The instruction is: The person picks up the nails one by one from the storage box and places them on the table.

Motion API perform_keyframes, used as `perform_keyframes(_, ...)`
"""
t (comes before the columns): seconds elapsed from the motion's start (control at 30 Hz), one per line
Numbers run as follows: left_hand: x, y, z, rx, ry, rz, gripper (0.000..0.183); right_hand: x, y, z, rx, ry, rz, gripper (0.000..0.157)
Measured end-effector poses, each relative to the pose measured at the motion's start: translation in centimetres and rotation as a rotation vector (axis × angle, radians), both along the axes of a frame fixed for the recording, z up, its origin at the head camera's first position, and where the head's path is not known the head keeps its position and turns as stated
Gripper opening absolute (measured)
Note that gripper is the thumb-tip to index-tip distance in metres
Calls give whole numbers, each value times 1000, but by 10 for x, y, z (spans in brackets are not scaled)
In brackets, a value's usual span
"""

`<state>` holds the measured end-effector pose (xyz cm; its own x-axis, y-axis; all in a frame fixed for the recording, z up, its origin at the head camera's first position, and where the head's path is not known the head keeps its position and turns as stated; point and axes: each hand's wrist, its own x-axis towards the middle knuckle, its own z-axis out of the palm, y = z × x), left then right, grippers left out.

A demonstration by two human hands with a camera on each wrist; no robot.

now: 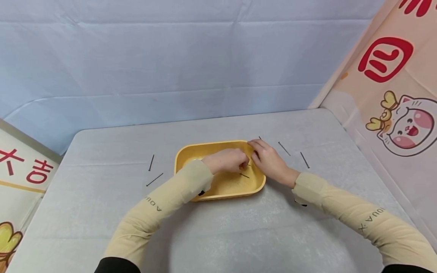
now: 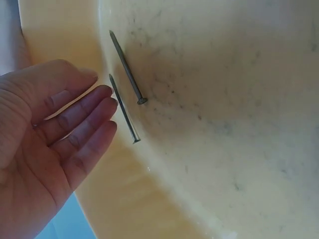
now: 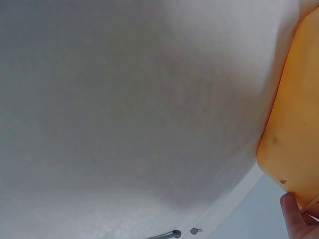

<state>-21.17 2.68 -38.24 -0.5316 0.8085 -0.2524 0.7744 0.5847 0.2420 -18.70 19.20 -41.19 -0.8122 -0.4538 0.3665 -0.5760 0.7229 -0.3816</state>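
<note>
A yellow plastic tray [image 1: 222,196] sits on the table in the head view. Inside it, near its right end, is my left hand [image 1: 229,160]. The left wrist view shows that hand's fingers loosely bent, holding nothing, with the fingertips right beside a thin nail [image 2: 123,110]. A second, thicker nail [image 2: 125,67] lies close by on the tray floor. My right hand [image 1: 271,161] holds the tray's far right corner. In the right wrist view its thumb [image 3: 290,209] is against the outer wall, while the other fingers are mostly out of sight.
Left of the tray, two nails [image 1: 151,162] [image 1: 154,179] lie on the grey-covered table [image 1: 102,212]. More nails lie to its right, among them one slanted nail [image 1: 284,148] and another nearer the table's right side [image 1: 305,160]. A pale cloth [image 1: 153,68] hangs behind.
</note>
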Motion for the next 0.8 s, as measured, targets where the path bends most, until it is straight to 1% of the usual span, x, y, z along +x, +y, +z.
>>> perform_keyframes(0.13,1,2,-2,-9,2,-12,17,1,0,1,-2,-6,3,32)
perform_keyframes(0.27,3,3,-5,-11,-6,-11,19,1,-1,2,-5,-10,4,32)
perform_keyframes(0.47,5,5,-8,-30,-30,0,15,2,0,1,1,-16,-1,33)
perform_keyframes(0.8,8,8,-10,-55,2,-12,15,1,0,1,-4,3,0,33)
